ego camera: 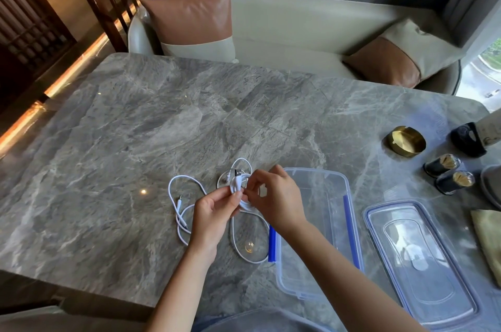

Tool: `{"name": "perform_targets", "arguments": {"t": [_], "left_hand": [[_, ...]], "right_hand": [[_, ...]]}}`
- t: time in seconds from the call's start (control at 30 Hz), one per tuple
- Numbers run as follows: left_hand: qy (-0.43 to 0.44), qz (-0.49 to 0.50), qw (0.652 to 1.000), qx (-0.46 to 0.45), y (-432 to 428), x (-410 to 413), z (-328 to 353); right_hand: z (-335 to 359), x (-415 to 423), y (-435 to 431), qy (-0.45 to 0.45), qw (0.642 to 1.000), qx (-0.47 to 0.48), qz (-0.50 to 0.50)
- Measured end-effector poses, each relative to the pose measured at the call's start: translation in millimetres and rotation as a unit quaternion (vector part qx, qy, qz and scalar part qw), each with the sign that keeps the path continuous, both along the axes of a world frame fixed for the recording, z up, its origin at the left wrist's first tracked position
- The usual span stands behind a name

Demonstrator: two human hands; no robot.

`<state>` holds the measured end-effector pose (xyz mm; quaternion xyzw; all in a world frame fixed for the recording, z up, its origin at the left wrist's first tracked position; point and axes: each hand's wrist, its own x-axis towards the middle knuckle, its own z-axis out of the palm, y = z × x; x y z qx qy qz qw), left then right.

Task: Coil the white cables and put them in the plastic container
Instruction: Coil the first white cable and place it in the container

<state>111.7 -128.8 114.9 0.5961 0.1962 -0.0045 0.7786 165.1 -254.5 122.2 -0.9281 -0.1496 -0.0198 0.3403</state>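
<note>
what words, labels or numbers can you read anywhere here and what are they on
Nothing in this view can be read as text.
lid: a pale patch in its middle, too blurred to read.
beige object at the right edge: a faint mark low on it, too small to read.
white cable: no marking visible on its plug.

Setting: restaurant or lounge booth, indoors.
Tabletop (162, 115): polished grey marble slab.
Seating, 12 o'clock: pale upholstered bench (298, 25) with brown-and-cream cushions (192, 20).
Table service, 2 o'clock: brass ashtray (405, 140), two toothpick jars (442, 165).
Partition, 10 o'clock: dark wooden lattice screen (35, 20), lit strip at its foot.
Daylight, 3 o'clock: window (485, 71).
</note>
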Motion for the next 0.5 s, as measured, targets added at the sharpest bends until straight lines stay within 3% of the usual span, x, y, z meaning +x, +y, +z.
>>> {"name": "perform_targets", "arguments": {"t": [0.07, 0.13, 0.23, 0.27, 0.37, 0.43, 0.5], "left_hand": [[0.000, -0.004, 1.000, -0.003, 1, 0, 0], [-0.002, -0.017, 1.000, -0.007, 2, 0, -1], [0.010, -0.024, 1.000, -0.018, 5, -1, -3], [0.015, -0.023, 0.999, -0.025, 6, -1, -3], [0.024, -0.037, 0.998, -0.049, 11, 0, -6], [0.033, -0.060, 0.996, -0.058, 14, 1, -8], [0.047, -0.076, 0.993, -0.073, 16, 1, -10]], "right_hand": [[-4, -2, 0, -0.056, 0.998, 0.007, 0.000], [-8, -2, -1, -0.040, 0.998, 0.049, -0.012], [-10, 3, -2, 0.128, 0.968, 0.216, -0.025], [-8, 5, -4, 0.212, 0.935, 0.284, -0.028], [-4, 12, -12, 0.470, 0.780, 0.412, -0.041], [-7, 15, -17, 0.536, 0.726, 0.429, -0.036], [-10, 15, -21, 0.547, 0.706, 0.448, -0.039]]}}
